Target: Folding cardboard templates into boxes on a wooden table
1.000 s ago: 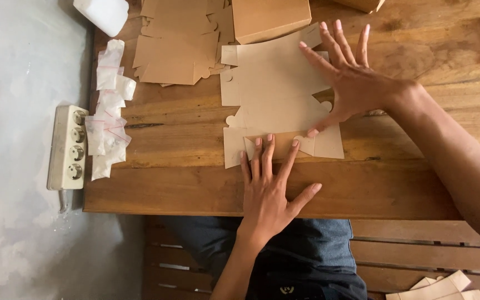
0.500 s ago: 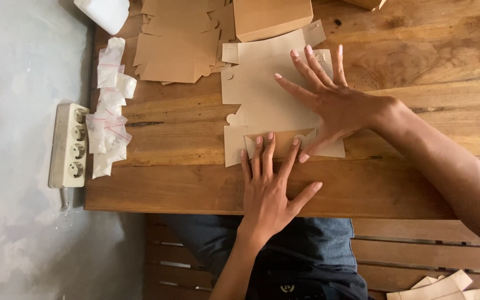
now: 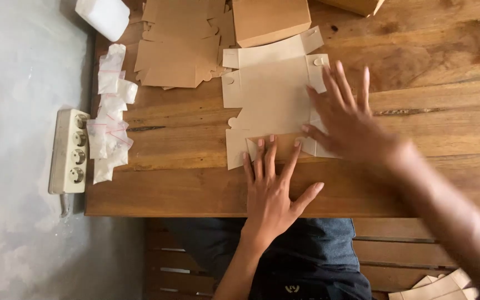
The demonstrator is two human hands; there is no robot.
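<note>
Left hand [image 3: 273, 189] flat, fingers spread, pinning near folded edge of unfolded cardboard box blank [image 3: 268, 97] on wooden worktop [image 3: 418, 72]. Right hand [image 3: 348, 119] open wide, blurred, probably pressing blank's right flap; blank stretching away, long axis front-to-back.

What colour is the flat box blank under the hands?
The flat box blank is plain kraft brown, clearest in the head view.
</note>
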